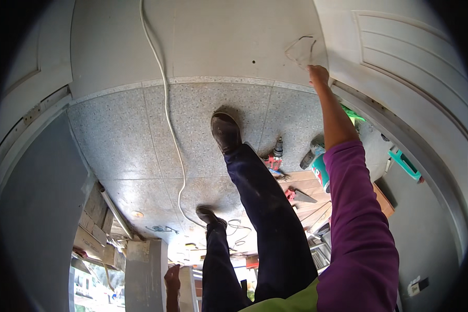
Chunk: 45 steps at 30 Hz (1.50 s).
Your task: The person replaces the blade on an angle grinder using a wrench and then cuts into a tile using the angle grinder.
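Observation:
My right hand (318, 77), at the end of a purple sleeve, is closed on a clear, thin-edged object (298, 52), apparently glasses, against the pale surface (218, 36) beside a panelled door (411, 62). My left hand (172, 281) hangs low, left of my legs, fingers loosely bent and apart, holding nothing visible. My shoes (225, 130) are on the speckled tile floor (114, 135). A long white cable (167, 114) runs down the left side of my feet. A red-and-black cordless drill (273, 158) lies to their right.
Right of my legs are a handsaw (299, 195), a teal container (320, 171), wooden boards (291, 182) and a teal tool (404, 162) near the door frame (426, 171). Stacked boards (91, 234) and a grey pillar (140, 265) stand at lower left, near looped cable (236, 229).

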Each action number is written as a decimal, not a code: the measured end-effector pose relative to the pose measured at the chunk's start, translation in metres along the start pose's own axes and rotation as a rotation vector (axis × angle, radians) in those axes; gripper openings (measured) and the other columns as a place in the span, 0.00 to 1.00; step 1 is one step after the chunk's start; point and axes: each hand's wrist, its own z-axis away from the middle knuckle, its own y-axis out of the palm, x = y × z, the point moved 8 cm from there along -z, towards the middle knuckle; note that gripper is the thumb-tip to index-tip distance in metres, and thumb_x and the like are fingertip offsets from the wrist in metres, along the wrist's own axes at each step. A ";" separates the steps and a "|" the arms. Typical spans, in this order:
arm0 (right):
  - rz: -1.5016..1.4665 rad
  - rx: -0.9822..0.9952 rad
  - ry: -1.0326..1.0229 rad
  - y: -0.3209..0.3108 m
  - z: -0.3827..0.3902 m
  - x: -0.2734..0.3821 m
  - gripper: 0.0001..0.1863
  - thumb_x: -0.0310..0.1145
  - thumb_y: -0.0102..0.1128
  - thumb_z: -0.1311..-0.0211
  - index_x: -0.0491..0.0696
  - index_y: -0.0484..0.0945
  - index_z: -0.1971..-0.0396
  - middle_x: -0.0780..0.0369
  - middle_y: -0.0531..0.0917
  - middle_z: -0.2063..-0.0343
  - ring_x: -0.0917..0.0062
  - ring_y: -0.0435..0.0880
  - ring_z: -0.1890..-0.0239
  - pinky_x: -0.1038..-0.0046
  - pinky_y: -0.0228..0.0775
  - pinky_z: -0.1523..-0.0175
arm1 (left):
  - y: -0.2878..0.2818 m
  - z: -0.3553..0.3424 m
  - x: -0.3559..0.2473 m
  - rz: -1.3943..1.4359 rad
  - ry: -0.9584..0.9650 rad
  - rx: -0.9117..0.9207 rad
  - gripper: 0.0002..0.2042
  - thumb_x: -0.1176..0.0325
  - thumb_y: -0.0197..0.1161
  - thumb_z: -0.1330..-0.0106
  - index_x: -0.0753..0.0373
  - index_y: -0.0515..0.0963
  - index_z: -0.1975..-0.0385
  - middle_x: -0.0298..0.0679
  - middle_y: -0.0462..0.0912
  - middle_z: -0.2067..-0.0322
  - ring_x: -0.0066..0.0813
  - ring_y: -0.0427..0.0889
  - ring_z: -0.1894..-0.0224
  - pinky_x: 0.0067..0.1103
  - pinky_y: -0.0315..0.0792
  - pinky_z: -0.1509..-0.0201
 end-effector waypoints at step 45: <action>0.006 1.503 -2.242 -0.167 1.429 0.323 0.08 0.15 0.67 0.40 0.37 0.85 0.61 0.56 0.88 0.64 0.74 0.88 0.64 0.74 0.81 0.58 | -0.027 0.567 0.283 2.074 0.640 -1.418 0.09 0.76 0.63 0.32 0.66 0.85 0.55 0.45 0.81 0.46 0.34 0.77 0.39 0.30 0.69 0.35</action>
